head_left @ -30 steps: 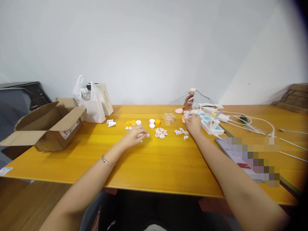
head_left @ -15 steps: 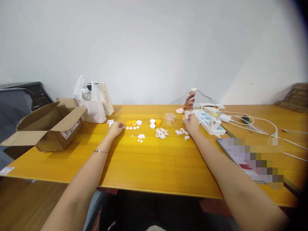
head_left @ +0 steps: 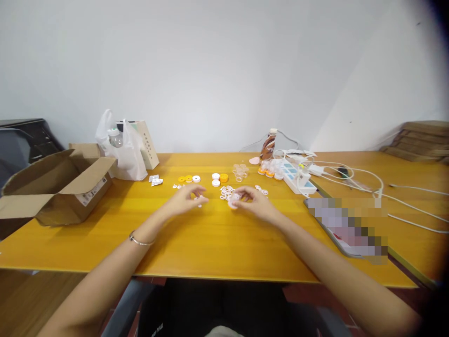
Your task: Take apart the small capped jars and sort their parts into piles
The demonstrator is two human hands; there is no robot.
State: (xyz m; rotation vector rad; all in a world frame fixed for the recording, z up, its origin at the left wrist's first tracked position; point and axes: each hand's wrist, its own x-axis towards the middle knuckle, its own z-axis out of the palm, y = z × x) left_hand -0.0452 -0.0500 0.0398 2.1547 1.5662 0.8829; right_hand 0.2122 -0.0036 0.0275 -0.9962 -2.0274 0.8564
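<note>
My right hand (head_left: pixel 250 202) grips a small round container (head_left: pixel 233 202) with a clear top and a pale base, held low over the middle of the table. To its left, my left hand (head_left: pixel 187 200) hovers with thumb and fingers parted and nothing between them. Small white discs (head_left: pixel 199 198) lie partly hidden behind that hand. White cut-out pieces (head_left: pixel 226 191) are piled just beyond the container, and more white cut-out pieces (head_left: pixel 261 190) lie behind my right hand. Several clear rings or cups (head_left: pixel 240 172) stand farther back.
Yellow and white round caps (head_left: pixel 189 179) sit in a row, with white and yellow lids (head_left: pixel 220 179) beside them. Clear-topped containers (head_left: pixel 270 169) stand near a power strip (head_left: pixel 298 180) and a bottle (head_left: pixel 268 145). An open cardboard box (head_left: pixel 80 187) is at left, a tablet-like device (head_left: pixel 336 234) at right.
My right hand has come from the power strip toward the middle, carrying a clear-topped container. My left hand has moved right from the caps and its fingers have parted. The view has shifted slightly.
</note>
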